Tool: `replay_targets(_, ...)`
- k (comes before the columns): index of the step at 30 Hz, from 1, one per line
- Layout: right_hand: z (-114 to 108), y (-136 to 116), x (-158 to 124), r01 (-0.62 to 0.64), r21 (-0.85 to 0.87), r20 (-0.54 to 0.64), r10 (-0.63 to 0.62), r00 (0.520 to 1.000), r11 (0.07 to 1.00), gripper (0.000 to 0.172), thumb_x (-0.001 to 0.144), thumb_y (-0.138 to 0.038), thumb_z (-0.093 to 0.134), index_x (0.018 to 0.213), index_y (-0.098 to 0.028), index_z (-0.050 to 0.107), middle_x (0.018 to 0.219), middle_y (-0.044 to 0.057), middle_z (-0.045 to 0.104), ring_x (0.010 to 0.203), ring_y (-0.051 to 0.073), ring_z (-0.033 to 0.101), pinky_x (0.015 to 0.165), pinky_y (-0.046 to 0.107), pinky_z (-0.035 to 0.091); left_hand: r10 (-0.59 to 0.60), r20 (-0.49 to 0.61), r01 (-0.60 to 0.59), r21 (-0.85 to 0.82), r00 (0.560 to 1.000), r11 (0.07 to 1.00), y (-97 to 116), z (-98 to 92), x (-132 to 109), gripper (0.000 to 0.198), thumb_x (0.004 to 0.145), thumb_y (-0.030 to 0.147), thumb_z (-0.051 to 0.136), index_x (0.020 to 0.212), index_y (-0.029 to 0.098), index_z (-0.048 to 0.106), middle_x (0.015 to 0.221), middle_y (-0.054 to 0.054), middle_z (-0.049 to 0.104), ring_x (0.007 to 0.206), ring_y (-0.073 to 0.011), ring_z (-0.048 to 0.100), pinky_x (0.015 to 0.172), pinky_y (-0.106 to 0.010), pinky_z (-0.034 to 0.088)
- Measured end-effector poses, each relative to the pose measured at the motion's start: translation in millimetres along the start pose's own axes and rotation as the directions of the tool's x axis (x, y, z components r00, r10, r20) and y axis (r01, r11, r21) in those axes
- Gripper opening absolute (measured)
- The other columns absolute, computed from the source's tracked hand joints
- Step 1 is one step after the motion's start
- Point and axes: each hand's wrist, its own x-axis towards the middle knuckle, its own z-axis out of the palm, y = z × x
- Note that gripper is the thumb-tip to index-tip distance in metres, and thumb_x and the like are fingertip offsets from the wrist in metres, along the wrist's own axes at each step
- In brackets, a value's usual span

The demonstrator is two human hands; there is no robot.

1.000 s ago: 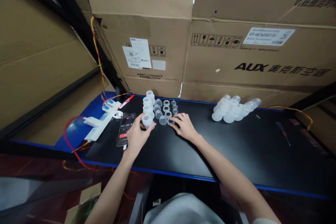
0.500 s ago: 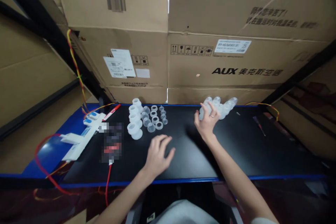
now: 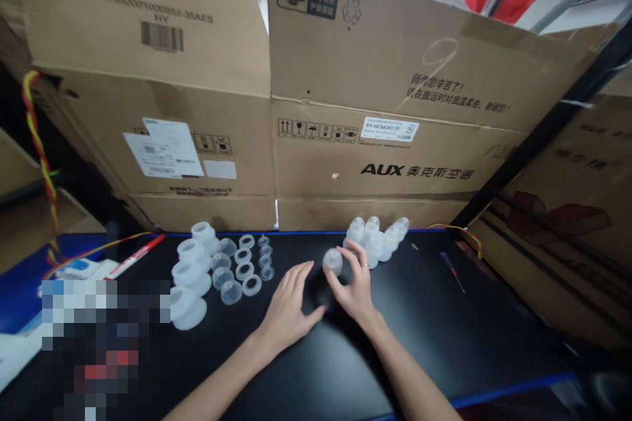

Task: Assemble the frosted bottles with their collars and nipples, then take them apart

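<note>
Drawn leftward, my right hand (image 3: 354, 291) pinches a translucent bottle (image 3: 333, 261), likely light, best held midbody, my open left hand (image 3: 290, 302) empty.

Columns of parts left, bottles (image 3: 376, 247) right, hands between, on one table (image 3: 306, 375).
Along the table's back edge stands cardboard (image 3: 316, 158); before it, from left to right, run side-by-side columns of four: bottle bodies (image 3: 198, 281), domes (image 3: 223, 278), rings (image 3: 251, 293), teats (image 3: 266, 272). Left of the bodies, a pen (image 3: 135, 256) lies near the back edge, beside a power strip (image 3: 17, 358). The left hand (image 3: 286, 299) is right of the columns, nearer the front; just right of it, the right hand (image 3: 355, 286) has a single bottle (image 3: 332, 262) between thumb and fingers, left of and before the clustered bottles. Right of the cluster lies a screwdriver (image 3: 451, 271).
</note>
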Motion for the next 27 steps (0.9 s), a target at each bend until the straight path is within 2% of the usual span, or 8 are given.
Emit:
replay_targets(4, 12.1, -26.8, -16.8, -0.097, 0.317, 0.129, 0.058, 0.99, 0.943, 0.037, 0.093, -0.033, 0.075, 0.127, -0.026, 0.064, 0.123, 0.012, 0.069, 0.108, 0.031, 0.07, 0.087, 0.044, 0.062, -0.063, -0.138, 0.032, -0.216, 0.988, 0.976, 2.4, 10.6, 12.7, 0.05, 0.092, 0.033, 0.079, 0.139, 0.026, 0.064, 0.126, -0.012, 0.076, 0.114, -0.0299, 0.076, 0.097, -0.045, 0.066)
replay_targets(8, 17.1, -36.7, -21.0, -0.172, 0.39, 0.085, 0.151, 0.985, 0.905, 0.028, 0.089, -0.04, 0.082, 0.11, -0.027, 0.069, 0.099, 0.006, 0.071, 0.087, 0.026, 0.068, 0.075, 0.039, 0.059, -0.029, -0.145, -0.02, -0.326, 0.989, 0.945, 4.2, 1.8, 5.4, 0.042, 0.091, 0.029, 0.078, 0.132, 0.028, 0.072, 0.119, -0.011, 0.078, 0.105, -0.0301, 0.077, 0.091, -0.044, 0.066)
replay_targets(10, 13.2, -36.5, -20.2, -0.211, 0.409, 0.099, 0.187, 0.977, 0.888, 0.022, 0.092, -0.042, 0.081, 0.106, -0.028, 0.072, 0.096, 0.005, 0.072, 0.086, 0.026, 0.069, 0.077, 0.04, 0.059, -0.08, -0.075, 0.043, -0.408, 0.994, 0.912, 7.3, -7.8, 5.7, 0.037, 0.088, 0.03, 0.079, 0.124, 0.026, 0.077, 0.115, -0.011, 0.078, 0.101, -0.0302, 0.077, 0.089, -0.044, 0.065)
replay_targets(13, 4.2, -34.4, -20.1, -0.271, 0.48, 0.199, 0.197, 0.96, 0.834, 0.031, 0.093, -0.051, 0.08, 0.11, -0.026, 0.078, 0.1, 0.007, 0.076, 0.092, 0.028, 0.072, 0.085, 0.042, 0.06, -0.161, 0.24, 0.274, -0.579, 0.957, 0.768, 9.8, -22.5, 13.4, 0.029, 0.08, 0.038, 0.086, 0.1, 0.018, 0.081, 0.093, -0.008, 0.077, 0.084, -0.0253, 0.072, 0.076, -0.037, 0.059)
replay_targets(19, -5.1, -22.0, -15.0, -0.469, 0.663, 0.41, 0.242, 0.879, 0.583, 0.058, 0.095, -0.071, 0.069, 0.123, -0.022, 0.078, 0.113, 0.015, 0.08, 0.093, 0.034, 0.078, 0.082, 0.049, 0.064, 0.005, 0.791, 0.788, -0.609, 0.611, 0.092, 3.0, -34.9, 14.7, 0.061, 0.06, 0.058, 0.088, 0.095, 0.008, 0.081, 0.077, -0.013, 0.076, 0.056, -0.0193, 0.064, 0.054, -0.029, 0.05)
replay_targets(23, -10.4, -2.2, 2.2, -0.39, 0.714, 0.198, 0.366, 0.909, 0.582, 0.067, 0.096, -0.079, 0.059, 0.126, -0.022, 0.076, 0.123, 0.018, 0.077, 0.109, 0.038, 0.076, 0.098, 0.058, 0.061, 0.211, 0.911, 0.908, -0.388, 0.354, 0.154, 13.9, -47.3, -11.3, 0.058, 0.06, 0.044, 0.092, 0.107, 0.011, 0.083, 0.088, -0.015, 0.08, 0.063, -0.0235, 0.07, 0.06, -0.034, 0.056)
replay_targets(24, -9.4, 0.1, 3.8, -0.392, 0.683, 0.219, 0.339, 0.915, 0.616, 0.063, 0.095, -0.076, 0.065, 0.128, -0.023, 0.076, 0.124, 0.017, 0.077, 0.112, 0.037, 0.075, 0.1, 0.058, 0.06, 0.193, 0.908, 0.9, -0.404, 0.372, 0.166, 17.6, -52.5, -19.8, 0.057, 0.061, 0.04, 0.092, 0.111, 0.013, 0.082, 0.094, -0.014, 0.081, 0.069, -0.0241, 0.072, 0.066, -0.036, 0.059)
replay_targets(27, 4.7, -9.2, -5.4, -0.375, 0.511, 0.402, 0.171, 0.899, 0.774, 0.05, 0.093, -0.063, 0.078, 0.128, -0.027, 0.078, 0.128, 0.013, 0.073, 0.116, 0.032, 0.071, 0.104, 0.053, 0.057, -0.01, 0.768, 0.766, -0.636, 0.64, 0.094, 21.4, -74.2, -47.2, 0.066, 0.066, 0.042, 0.09, 0.124, 0.015, 0.077, 0.102, -0.013, 0.079, 0.081, -0.0255, 0.075, 0.08, -0.038, 0.06)
